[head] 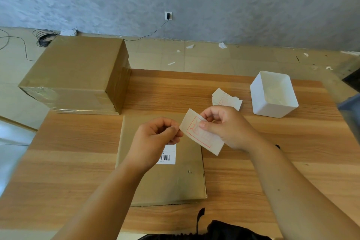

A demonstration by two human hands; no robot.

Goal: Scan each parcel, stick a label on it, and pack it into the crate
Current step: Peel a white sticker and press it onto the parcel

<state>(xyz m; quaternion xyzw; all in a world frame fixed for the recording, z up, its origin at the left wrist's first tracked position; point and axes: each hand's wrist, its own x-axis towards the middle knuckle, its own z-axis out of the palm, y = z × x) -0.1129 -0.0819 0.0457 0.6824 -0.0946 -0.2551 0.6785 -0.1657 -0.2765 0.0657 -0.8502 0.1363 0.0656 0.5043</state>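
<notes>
The label [212, 143], white with a red printed frame, is held tilted in the air between both hands, over the far right part of a flat brown parcel [175, 183]. The left hand [155, 138] pinches its near left edge with curled fingers [171, 130]; the right hand [228, 128] grips its right side, thumb on the printed face. The parcel lies flat on the tabletop [78, 161] and carries a barcode sticker [167, 157], partly hidden by the left hand. Beyond the right hand lies a loose stack of labels [227, 100], and just right of it stands a white tub [272, 108]. A large taped box [78, 72] stands at the far left corner.
</notes>
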